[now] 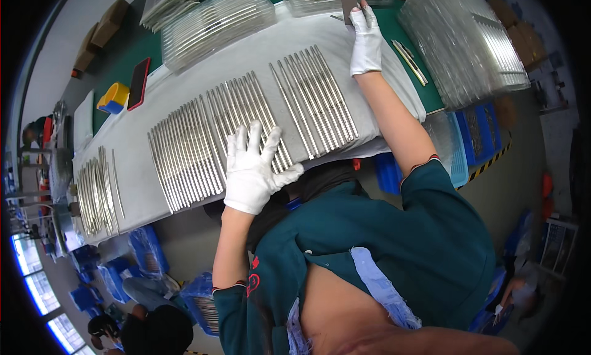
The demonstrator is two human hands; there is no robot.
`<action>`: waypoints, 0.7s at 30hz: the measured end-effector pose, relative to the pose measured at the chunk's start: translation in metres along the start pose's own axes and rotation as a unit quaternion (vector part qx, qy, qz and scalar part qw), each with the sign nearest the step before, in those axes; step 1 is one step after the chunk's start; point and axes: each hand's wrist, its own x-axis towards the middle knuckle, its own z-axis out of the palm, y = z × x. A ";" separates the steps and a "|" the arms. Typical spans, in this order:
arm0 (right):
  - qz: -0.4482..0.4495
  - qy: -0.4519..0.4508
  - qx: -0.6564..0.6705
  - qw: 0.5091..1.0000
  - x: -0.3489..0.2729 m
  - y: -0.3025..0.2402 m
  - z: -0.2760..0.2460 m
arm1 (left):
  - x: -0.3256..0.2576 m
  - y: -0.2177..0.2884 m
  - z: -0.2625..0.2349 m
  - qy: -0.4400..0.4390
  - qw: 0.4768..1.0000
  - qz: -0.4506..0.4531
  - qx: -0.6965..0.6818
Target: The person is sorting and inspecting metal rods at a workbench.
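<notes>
My left hand [252,173], in a white glove, lies palm down with its fingers spread over the near ends of a middle group of thin silver rods [237,99]. Beside that group, more rods [184,152] lie side by side to the left. A separate set of rods [314,103] rests to the right. My right hand [367,44], also gloved, reaches to the far side of the table. Its fingers are closed on the edge of a flat grey strip [349,4], whose far end runs out of view.
A white cloth [132,139] covers the table. Plastic-wrapped rod packs [215,26] line the far side, with a tall wrapped stack [458,41] at right. A loose rod pile [95,192], a red-edged phone [139,83] and yellow-and-blue tape rolls [114,98] are at left. Blue crates [480,133] stand below.
</notes>
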 end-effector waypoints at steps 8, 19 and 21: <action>-0.010 0.010 -0.025 1.000 -0.001 0.001 -0.002 | -0.006 0.002 -0.010 0.023 0.999 0.028 -0.027; -0.023 -0.006 -0.027 0.999 0.003 0.009 -0.004 | -0.060 -0.075 -0.016 -0.035 0.981 -0.185 0.053; -0.028 -0.008 -0.038 0.999 0.005 0.011 -0.007 | -0.055 -0.069 -0.007 -0.011 0.984 -0.168 0.062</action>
